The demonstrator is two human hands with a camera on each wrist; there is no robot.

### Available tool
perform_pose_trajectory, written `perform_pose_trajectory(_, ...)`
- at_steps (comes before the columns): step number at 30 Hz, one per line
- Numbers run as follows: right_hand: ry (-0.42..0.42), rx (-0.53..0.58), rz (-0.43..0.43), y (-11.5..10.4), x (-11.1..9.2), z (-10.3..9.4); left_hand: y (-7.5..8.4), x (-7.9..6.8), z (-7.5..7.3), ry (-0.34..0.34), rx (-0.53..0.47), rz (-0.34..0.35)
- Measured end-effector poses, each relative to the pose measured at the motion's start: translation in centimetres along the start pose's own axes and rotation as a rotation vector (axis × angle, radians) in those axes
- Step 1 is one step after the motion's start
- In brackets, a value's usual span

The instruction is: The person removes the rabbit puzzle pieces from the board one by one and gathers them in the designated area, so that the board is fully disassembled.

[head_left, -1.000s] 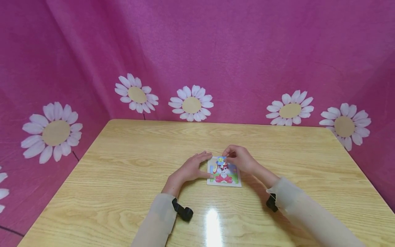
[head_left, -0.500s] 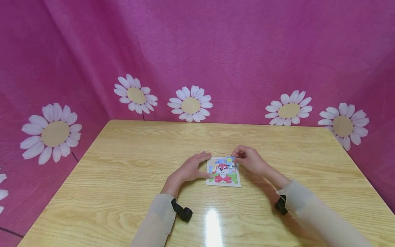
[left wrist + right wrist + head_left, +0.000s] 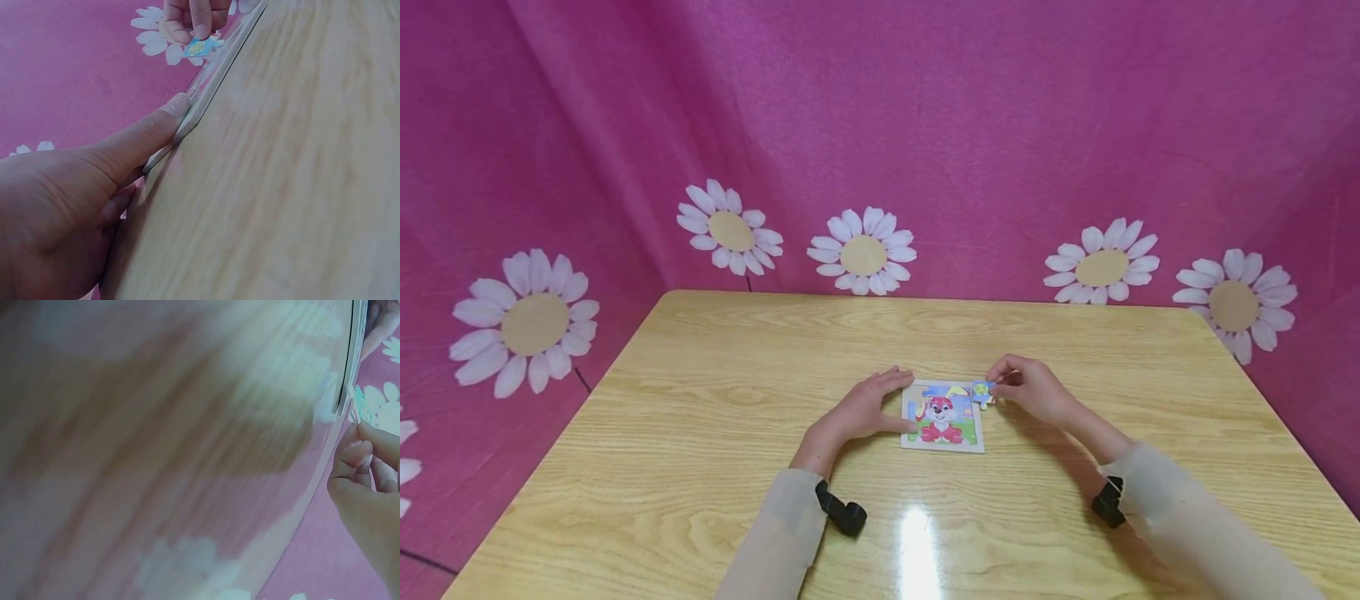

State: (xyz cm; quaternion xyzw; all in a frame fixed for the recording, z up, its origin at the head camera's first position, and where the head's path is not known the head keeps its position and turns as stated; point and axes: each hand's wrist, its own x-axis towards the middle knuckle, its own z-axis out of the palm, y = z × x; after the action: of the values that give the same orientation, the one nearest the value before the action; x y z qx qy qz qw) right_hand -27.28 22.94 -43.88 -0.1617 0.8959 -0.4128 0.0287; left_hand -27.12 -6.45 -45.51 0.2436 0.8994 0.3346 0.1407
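Note:
A small square puzzle board (image 3: 943,417) with a red cartoon rabbit picture lies in the middle of the wooden table (image 3: 715,433). My left hand (image 3: 868,407) rests flat at the board's left edge, fingers straight, thumb against the board's edge (image 3: 187,119). My right hand (image 3: 1028,389) pinches a small blue and yellow puzzle piece (image 3: 982,392) just off the board's upper right corner. The left wrist view shows that piece (image 3: 201,46) held by fingertips beyond the board. In the right wrist view the piece (image 3: 361,407) sits beside the board's edge, with curled fingers (image 3: 365,462) close by.
A pink cloth backdrop with white daisies (image 3: 862,252) surrounds the table on three sides. A bright glare spot (image 3: 917,542) lies on the table near me. Black wrist straps (image 3: 842,512) sit on both beige sleeves.
My right hand has lifted the blue piece from the top of the board and carried it rightward, off the board's upper right corner. The left hand has stayed put.

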Motion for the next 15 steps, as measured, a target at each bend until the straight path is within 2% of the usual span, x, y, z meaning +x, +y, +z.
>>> perform_pose_trajectory(7,0.001,-0.007,-0.008,0.5,-0.6,-0.9,0.1,-0.1,0.0,-0.008,-0.002,-0.017)
perform_pose_trajectory(15,-0.012,0.005,0.024,1.4,-1.2,-1.9,0.0,-0.1,0.0,0.005,-0.006,0.003)
